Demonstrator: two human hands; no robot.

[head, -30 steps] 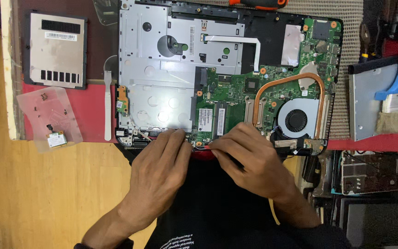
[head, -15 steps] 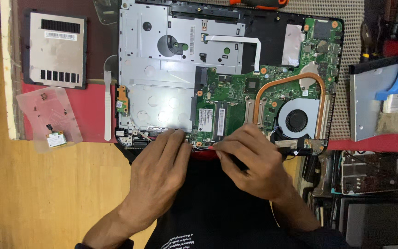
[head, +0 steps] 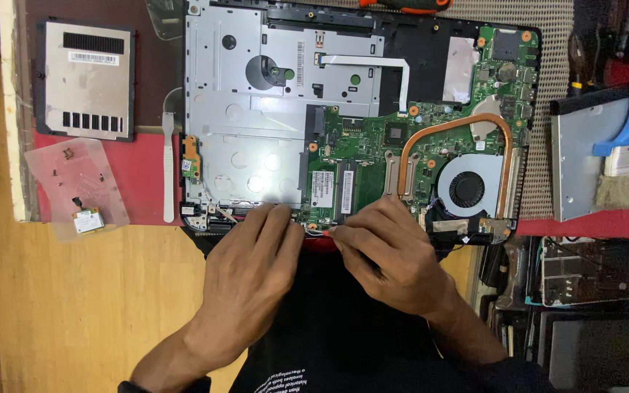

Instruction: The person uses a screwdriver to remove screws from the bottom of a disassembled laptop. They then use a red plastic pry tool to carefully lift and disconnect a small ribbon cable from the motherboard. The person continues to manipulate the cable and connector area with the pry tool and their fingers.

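Down in the head view, both hands rest palm-down at the near edge of an opened laptop (head: 362,109) whose green motherboard (head: 373,156) is bare. The left hand (head: 245,280) lies flat, fingers extended and loose, tips touching the chassis edge, clasping nothing. The right hand (head: 391,258) curls inward, thumb and forefinger pinching a small red-tipped wire (head: 327,233) just below the memory module (head: 346,191), beside the cooling fan (head: 467,189).
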